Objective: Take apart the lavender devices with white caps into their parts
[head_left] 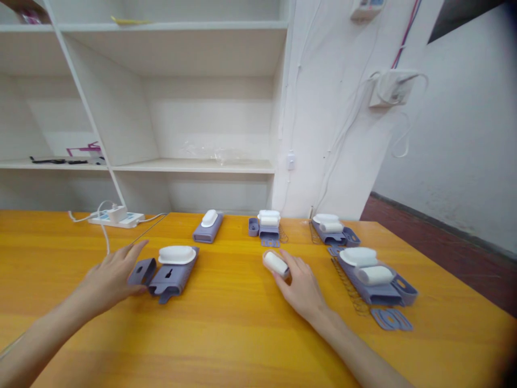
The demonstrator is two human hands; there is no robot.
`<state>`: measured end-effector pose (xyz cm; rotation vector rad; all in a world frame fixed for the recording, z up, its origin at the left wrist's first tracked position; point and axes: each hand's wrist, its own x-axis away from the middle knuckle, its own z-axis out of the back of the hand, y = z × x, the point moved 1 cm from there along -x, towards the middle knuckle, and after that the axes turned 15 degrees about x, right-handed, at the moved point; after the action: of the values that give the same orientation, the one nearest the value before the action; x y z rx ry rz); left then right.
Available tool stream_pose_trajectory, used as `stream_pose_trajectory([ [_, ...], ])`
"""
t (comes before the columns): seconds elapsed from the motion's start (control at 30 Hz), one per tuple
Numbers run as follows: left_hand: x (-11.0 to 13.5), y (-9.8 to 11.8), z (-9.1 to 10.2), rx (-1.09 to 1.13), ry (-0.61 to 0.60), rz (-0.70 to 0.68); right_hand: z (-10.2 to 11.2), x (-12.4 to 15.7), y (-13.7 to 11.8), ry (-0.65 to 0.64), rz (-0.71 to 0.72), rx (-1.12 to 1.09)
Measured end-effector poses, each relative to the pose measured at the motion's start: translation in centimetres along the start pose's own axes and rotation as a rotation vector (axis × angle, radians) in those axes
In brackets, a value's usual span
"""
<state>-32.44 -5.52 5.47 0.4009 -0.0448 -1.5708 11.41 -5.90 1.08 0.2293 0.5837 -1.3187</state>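
My left hand point(111, 275) lies flat on the orange table point(226, 334) with fingers stretched out, touching a small purple-grey plastic piece point(141, 271). Right beside that piece sits a purple-grey holder point(173, 276) topped by a white oval cap point(176, 255). My right hand point(301, 288) rests on the table near the middle, its fingers curled around a white roller point(276, 263).
Along the back of the table stand three more purple-grey sets point(208, 226), point(269, 226), point(333, 229), and a larger one with white rollers point(374, 280) at right with metal springs point(351, 293). A white power strip point(116, 217) lies back left. White shelves stand behind.
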Motion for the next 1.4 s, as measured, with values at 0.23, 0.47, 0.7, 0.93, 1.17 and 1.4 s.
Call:
stream_pose_trajectory([
  [0.23, 4.9, 11.6, 0.4, 0.057, 0.032, -0.468, 1.7, 2.1, -4.8, -0.054, 0.347, -0.196],
  [0.47, 7.7, 17.7, -0.6, 0.333, -0.393, -0.710, 2.9, 4.2, -8.4, -0.111, 0.608, -0.342],
  [0.7, 5.0, 10.6, -0.6, 0.337, -0.228, -0.575, 2.1, 4.0, -7.3, -0.140, 0.497, -0.284],
  [0.93, 1.2, 3.3, 0.4, 0.254, -0.053, -0.338, 1.7, 3.5, -6.7, -0.105, 0.429, -0.286],
  [1.17, 1.2, 3.7, 0.8, 0.193, -0.057, -0.394, 1.7, 3.6, -6.7, -0.066, 0.440, -0.283],
  [1.4, 1.3, 1.6, 1.9, 0.227, 0.054, -0.270, 1.7, 3.7, -6.7, -0.086, 0.430, -0.268],
])
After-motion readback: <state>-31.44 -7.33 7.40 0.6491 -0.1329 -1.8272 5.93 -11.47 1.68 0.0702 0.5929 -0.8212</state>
